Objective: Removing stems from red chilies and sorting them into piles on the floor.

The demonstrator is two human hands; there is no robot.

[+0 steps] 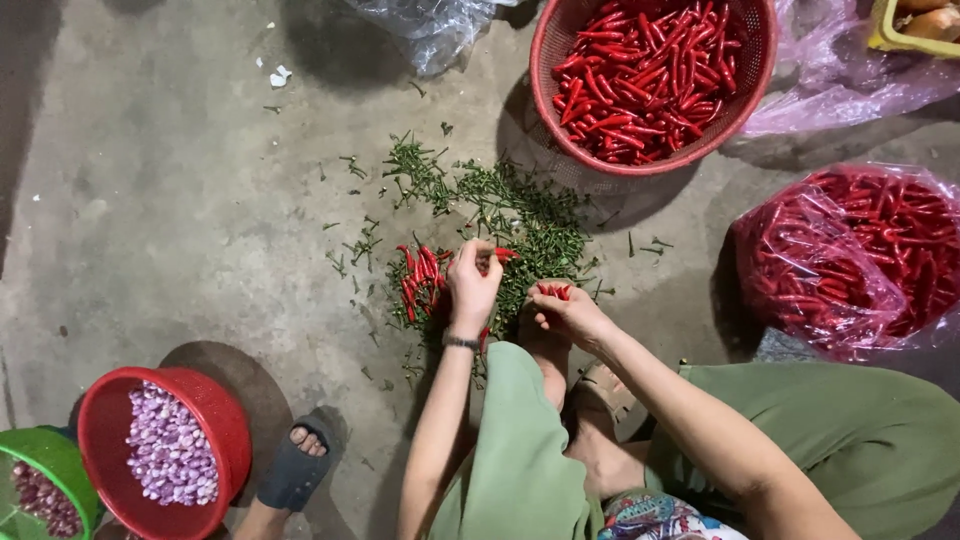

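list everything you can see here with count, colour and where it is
basket of chillies: one, red, top centre
bag of chillies: one, clear with red chillies, right
loose chillies: small heap, red, floor left of the hands
stem pile: many, green, floor centre
bowl: one, red, holds pale purple peeled bulbs, bottom left
green bowl: one, bottom left corner
sandalled foot: one, grey sandal, another person's, bottom
left hand: holds a red chilli
right hand: holds red chillies
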